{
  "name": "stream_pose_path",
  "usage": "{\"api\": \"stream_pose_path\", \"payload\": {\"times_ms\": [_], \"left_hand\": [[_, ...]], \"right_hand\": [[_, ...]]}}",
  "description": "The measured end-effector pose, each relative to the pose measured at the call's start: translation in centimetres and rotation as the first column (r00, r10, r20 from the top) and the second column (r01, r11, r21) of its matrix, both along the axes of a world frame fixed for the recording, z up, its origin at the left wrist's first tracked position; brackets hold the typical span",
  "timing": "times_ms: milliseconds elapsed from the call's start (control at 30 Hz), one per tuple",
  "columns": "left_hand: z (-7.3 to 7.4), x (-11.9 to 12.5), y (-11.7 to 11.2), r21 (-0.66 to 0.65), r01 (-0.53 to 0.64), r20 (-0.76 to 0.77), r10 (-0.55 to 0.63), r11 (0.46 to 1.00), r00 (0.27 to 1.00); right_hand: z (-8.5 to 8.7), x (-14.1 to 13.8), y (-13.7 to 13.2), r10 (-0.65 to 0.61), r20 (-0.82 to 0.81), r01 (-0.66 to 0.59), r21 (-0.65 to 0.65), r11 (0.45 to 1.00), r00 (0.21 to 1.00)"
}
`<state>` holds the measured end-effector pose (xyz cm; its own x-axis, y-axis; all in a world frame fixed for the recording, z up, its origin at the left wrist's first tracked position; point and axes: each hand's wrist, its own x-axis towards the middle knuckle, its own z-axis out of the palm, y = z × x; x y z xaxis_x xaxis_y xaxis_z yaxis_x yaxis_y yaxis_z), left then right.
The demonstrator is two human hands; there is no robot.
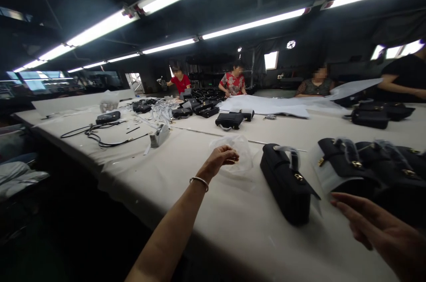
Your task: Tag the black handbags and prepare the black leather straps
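My left hand (222, 158), with a bangle on its wrist, is over a clear plastic bag (244, 154) on the table. Its fingers are pinched together; a small gold-coloured bit shows at the fingertips, too small to name. On the right, my right hand (379, 224) has its fingers stretched forward and holds nothing I can see. Between the hands stands a black handbag (286, 184) with a plastic-wrapped handle and a gold clasp. Beyond my right fingertips, another black handbag (342, 162) stands beside similar ones, with white sheet material at its side.
A tape dispenser (159, 135) and black straps (100, 138) lie on the white-covered table (186, 175) to the left. Farther back are more black bags (229, 120) and white sheets (266, 105). Several people, one in a red top (181, 83), are across the table.
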<state>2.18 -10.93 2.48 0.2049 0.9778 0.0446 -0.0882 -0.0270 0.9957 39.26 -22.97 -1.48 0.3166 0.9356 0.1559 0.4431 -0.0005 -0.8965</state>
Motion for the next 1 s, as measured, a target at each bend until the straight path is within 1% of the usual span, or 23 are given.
{"api": "stream_pose_path", "payload": {"times_ms": [67, 133, 233, 333, 400, 500, 600, 667, 700, 733, 800, 900, 1000], "left_hand": [[0.4, 1.5, -2.1, -0.031, 0.062, 0.053, -0.061, 0.998, 0.997], [0.4, 3.2, -4.4, -0.064, 0.123, 0.099, -0.116, 0.99, 0.988], [0.0, 5.5, -7.6, -0.117, 0.21, 0.203, -0.184, 0.971, 0.962], [-0.3, 7.2, -10.2, -0.145, 0.25, 0.282, -0.202, 0.957, 0.938], [-0.6, 7.9, -11.4, -0.151, 0.236, 0.284, -0.186, 0.96, 0.941], [-1.2, 8.3, -12.6, -0.158, 0.207, 0.283, -0.157, 0.966, 0.946], [-2.5, 8.7, -13.4, -0.173, 0.196, 0.291, -0.14, 0.965, 0.946], [-3.5, 9.1, -13.9, -0.19, 0.214, 0.339, -0.141, 0.958, 0.93], [-4.0, 9.3, -14.1, -0.194, 0.238, 0.374, -0.153, 0.952, 0.915], [-4.5, 9.5, -14.3, -0.188, 0.27, 0.407, -0.175, 0.944, 0.897], [-5.3, 9.8, -14.6, -0.157, 0.332, 0.435, -0.236, 0.93, 0.869], [-6.0, 9.8, -14.8, -0.101, 0.338, 0.35, -0.285, 0.936, 0.892], [-6.2, 9.7, -15.0, -0.08, 0.323, 0.26, -0.293, 0.943, 0.92]], "right_hand": [[1.2, -2.7, -0.5, 0.117, -0.039, -0.116, 0.026, 0.993, 0.992], [2.2, -5.5, -1.0, 0.207, -0.004, -0.206, 0.104, 0.973, 0.978], [3.6, -9.2, -1.5, 0.28, 0.188, -0.321, 0.245, 0.915, 0.941], [4.2, -11.4, -1.8, 0.311, 0.336, -0.414, 0.298, 0.86, 0.889], [4.1, -12.0, -2.0, 0.332, 0.391, -0.456, 0.286, 0.843, 0.858], [3.3, -12.1, -2.5, 0.343, 0.483, -0.501, 0.247, 0.829, 0.806], [2.4, -11.6, -3.1, 0.352, 0.591, -0.545, 0.181, 0.819, 0.726], [2.2, -11.2, -3.4, 0.367, 0.635, -0.564, 0.133, 0.815, 0.68], [2.3, -11.1, -3.5, 0.379, 0.638, -0.567, 0.109, 0.817, 0.67], [2.4, -10.9, -3.7, 0.392, 0.63, -0.564, 0.09, 0.821, 0.671], [2.8, -10.5, -3.9, 0.402, 0.59, -0.536, 0.063, 0.842, 0.7], [3.4, -10.1, -4.5, 0.398, 0.491, -0.475, 0.038, 0.879, 0.775], [3.5, -9.8, -5.1, 0.407, 0.306, -0.428, 0.001, 0.904, 0.861]]}}
